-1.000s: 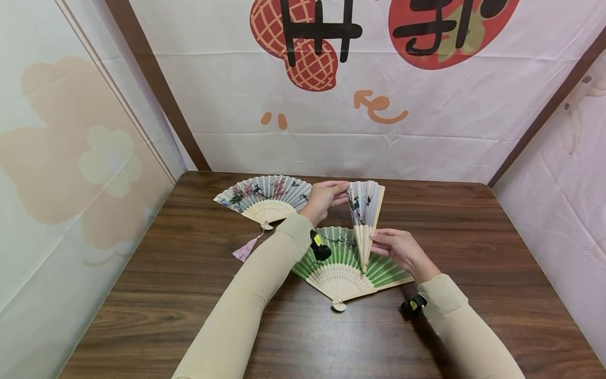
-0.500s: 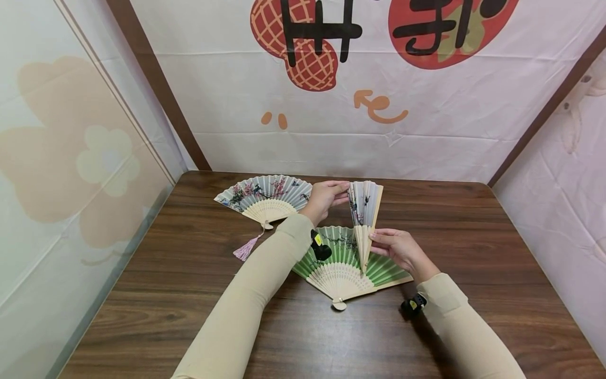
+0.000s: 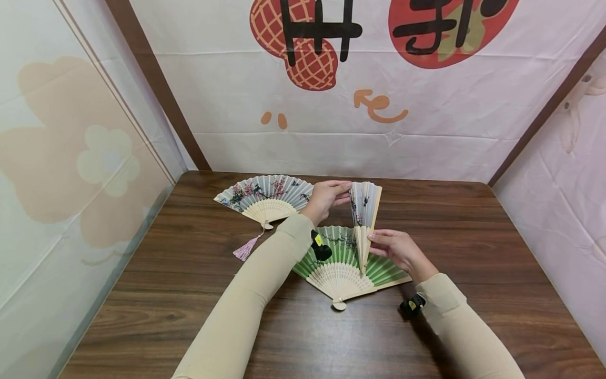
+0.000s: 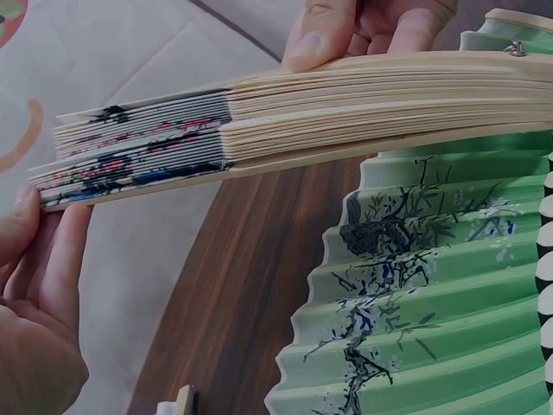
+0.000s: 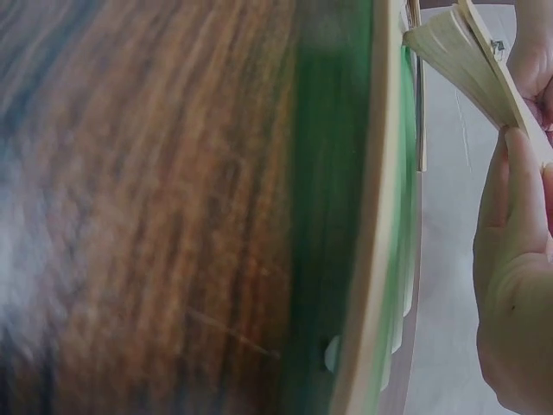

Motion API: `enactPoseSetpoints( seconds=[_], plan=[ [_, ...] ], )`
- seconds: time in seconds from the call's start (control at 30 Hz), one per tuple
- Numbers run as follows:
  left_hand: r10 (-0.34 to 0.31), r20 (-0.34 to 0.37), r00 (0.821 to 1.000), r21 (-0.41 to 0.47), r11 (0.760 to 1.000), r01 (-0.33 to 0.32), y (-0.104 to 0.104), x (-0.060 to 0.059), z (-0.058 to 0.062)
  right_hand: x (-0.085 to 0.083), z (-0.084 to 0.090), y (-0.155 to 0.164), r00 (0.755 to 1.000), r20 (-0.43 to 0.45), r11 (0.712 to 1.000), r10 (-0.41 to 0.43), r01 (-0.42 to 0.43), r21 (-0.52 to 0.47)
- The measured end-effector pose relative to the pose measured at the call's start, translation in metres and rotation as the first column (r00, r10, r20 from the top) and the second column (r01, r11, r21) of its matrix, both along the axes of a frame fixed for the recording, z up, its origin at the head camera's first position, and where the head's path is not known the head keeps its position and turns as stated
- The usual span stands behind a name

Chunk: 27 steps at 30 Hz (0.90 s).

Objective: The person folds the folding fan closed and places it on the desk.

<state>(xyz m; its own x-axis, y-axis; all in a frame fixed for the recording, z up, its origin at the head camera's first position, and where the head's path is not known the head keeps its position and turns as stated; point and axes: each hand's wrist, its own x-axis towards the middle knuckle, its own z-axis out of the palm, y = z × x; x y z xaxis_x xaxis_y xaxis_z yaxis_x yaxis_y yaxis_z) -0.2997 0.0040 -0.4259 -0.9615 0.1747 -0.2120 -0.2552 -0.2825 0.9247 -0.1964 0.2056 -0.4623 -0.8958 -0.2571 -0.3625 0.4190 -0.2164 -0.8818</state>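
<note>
A partly folded grey folding fan (image 3: 364,205) with a flower print stands between both hands, its narrow end pointing down over an open green folding fan (image 3: 338,245). At its upper left edge, the left hand (image 3: 324,200) pinches the fan between thumb and fingers. The right hand (image 3: 397,247) pinches the pale outer stick lower down on the right. In the left wrist view the ribs of the held fan (image 4: 346,108) lie nearly stacked, with a small gap between two groups. The right wrist view shows its rib end (image 5: 462,60) beyond the right hand (image 5: 518,294).
An open grey fan (image 3: 270,208) with pink blossoms lies at the back left, partly behind the left hand. Its pink tassel (image 3: 246,248) trails on the brown wooden table (image 3: 189,295). A printed cloth (image 3: 227,152) hangs behind the table.
The held fan has become slightly narrower, its right edge drawn a little to the left. Both hands have come marginally closer together. The two fans on the table look unmoved.
</note>
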Motion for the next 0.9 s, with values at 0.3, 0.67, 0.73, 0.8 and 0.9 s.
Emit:
enactPoseSetpoints(
  seconds=[0.3, 0.67, 0.73, 0.8, 0.9],
  plan=[
    [-0.014, -0.014, 1.000, -0.040, 0.999, 0.013, 0.0005, 0.0003, 0.0013, -0.0008, -0.0002, -0.0011, 1.000, 0.006, 1.000, 0.002, -0.002, -0.004],
    [-0.007, -0.006, 1.000, -0.045, 0.999, 0.007, -0.0001, -0.0021, 0.0004, -0.0006, 0.0043, -0.0023, 0.999, 0.003, 0.999, 0.037, -0.037, -0.016],
    [-0.006, -0.005, 1.000, -0.046, 0.999, 0.006, 0.0003, -0.0022, 0.0005, -0.0008, 0.0047, -0.0024, 0.999, 0.005, 0.999, 0.038, -0.038, -0.017],
    [-0.004, -0.003, 1.000, -0.049, 0.999, 0.004, 0.0007, -0.0022, 0.0007, -0.0007, 0.0051, -0.0025, 0.999, 0.008, 0.999, 0.039, -0.039, -0.020],
    [-0.002, 0.005, 1.000, -0.048, 0.999, 0.003, 0.0016, -0.0019, 0.0017, -0.0007, 0.0052, -0.0028, 0.999, 0.013, 0.999, 0.042, -0.041, -0.026]
  ],
)
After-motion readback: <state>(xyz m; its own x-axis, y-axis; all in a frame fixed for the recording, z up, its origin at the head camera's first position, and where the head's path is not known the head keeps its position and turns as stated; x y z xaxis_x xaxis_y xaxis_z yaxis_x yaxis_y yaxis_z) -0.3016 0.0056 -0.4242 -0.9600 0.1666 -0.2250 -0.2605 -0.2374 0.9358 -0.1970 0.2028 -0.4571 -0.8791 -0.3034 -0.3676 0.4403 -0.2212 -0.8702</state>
